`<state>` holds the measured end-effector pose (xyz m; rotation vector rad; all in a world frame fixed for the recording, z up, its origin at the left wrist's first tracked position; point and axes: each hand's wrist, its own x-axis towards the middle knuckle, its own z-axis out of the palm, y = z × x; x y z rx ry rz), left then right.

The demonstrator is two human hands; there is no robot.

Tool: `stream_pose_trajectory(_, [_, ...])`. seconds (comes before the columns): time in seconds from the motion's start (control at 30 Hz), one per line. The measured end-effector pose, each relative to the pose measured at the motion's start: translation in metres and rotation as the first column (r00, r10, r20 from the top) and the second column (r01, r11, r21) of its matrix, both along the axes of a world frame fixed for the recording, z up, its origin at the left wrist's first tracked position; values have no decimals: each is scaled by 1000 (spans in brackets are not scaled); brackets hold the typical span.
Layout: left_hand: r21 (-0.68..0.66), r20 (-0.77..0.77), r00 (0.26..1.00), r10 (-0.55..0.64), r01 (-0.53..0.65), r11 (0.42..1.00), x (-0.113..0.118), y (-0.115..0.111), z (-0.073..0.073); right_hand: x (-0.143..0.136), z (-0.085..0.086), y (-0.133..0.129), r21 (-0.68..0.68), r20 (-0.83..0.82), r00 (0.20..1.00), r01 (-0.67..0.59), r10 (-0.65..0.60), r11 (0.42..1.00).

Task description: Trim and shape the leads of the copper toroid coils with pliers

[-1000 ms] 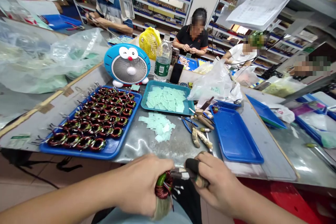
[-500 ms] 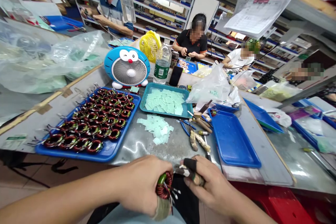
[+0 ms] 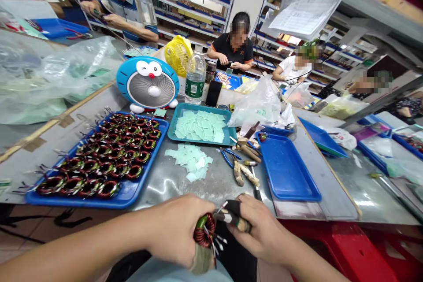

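Note:
My left hand [image 3: 178,229] is closed around a toroidal coil [image 3: 204,231] with red-brown winding, a green part and white-tipped wire leads. Tape wraps one finger of this hand. In my right hand [image 3: 257,229], also closed, is a dark metal tool [image 3: 223,216] that looks like pliers, much of it hidden by the fingers. Its metal end meets the left fingertips just above the coil; what it grips there I cannot make out. A black cover sits on a right finger. Both hands are in front of the table's near edge, over my lap.
Rows of similar coils fill a blue tray [image 3: 132,194] at left. Light-green square sheets [image 3: 191,161] lie on the metal table and in a teal tray [image 3: 172,134]. Blue-handled pliers [image 3: 228,158] and other tools lie right of them, beside another blue tray [image 3: 291,172]. A fan [image 3: 152,90] stands behind.
The camera view has turned slightly, so the table's things sit further left. Both hands keep their hold, and the tool stays beside the coil with a slight tilt change.

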<state>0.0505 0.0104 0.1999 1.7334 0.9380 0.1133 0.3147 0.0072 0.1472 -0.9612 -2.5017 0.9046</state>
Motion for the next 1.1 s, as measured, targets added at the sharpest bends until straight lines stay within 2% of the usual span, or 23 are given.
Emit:
stream_pose_trajectory(0.1, [-57, 59, 998, -8, 11, 998, 1, 0, 1, 1, -3, -2, 40, 13, 1000, 27, -28, 999])
stream_pose_trajectory(0.27, [-111, 124, 992, 17, -3, 994, 2, -3, -9, 5, 7, -3, 50, -6, 997, 74, -74, 996])
stream_pose_trajectory(0.37, [-146, 98, 990, 98, -83, 986, 5, -4, -17, 6, 10, -6, 176, 15, 995, 91, -96, 980])
stream_pose_trajectory(0.47, [-161, 78, 968, 240, -226, 961, 9, -5, -24, 6, 6, -15, 405, 19, 989, 126, -146, 906])
stream_pose_trajectory(0.57, [-177, 116, 950, 291, -268, 947, 12, -9, -29, 6, 1, -23, 548, -17, 982, 168, -191, 819])
stream_pose_trajectory(0.63, [-181, 150, 947, 284, -256, 950, 12, -12, -28, 7, -2, -26, 523, -41, 979, 193, -201, 830])
stream_pose_trajectory(0.77, [-132, 199, 957, 210, -186, 974, 8, -19, -21, 10, -11, -33, 380, -124, 975, 219, -185, 899])
stream_pose_trajectory(0.83, [-131, 235, 953, 192, -165, 978, 7, -21, -19, 10, -19, -41, 357, -202, 958, 268, -205, 895])
stream_pose_trajectory(0.97, [-97, 286, 940, 187, -166, 981, 10, -26, -21, 10, -29, -57, 417, -269, 926, 360, -265, 834])
stream_pose_trajectory(1.1, [-93, 304, 942, 144, -121, 988, 12, -29, -17, 10, -25, -56, 338, -310, 926, 318, -214, 886])
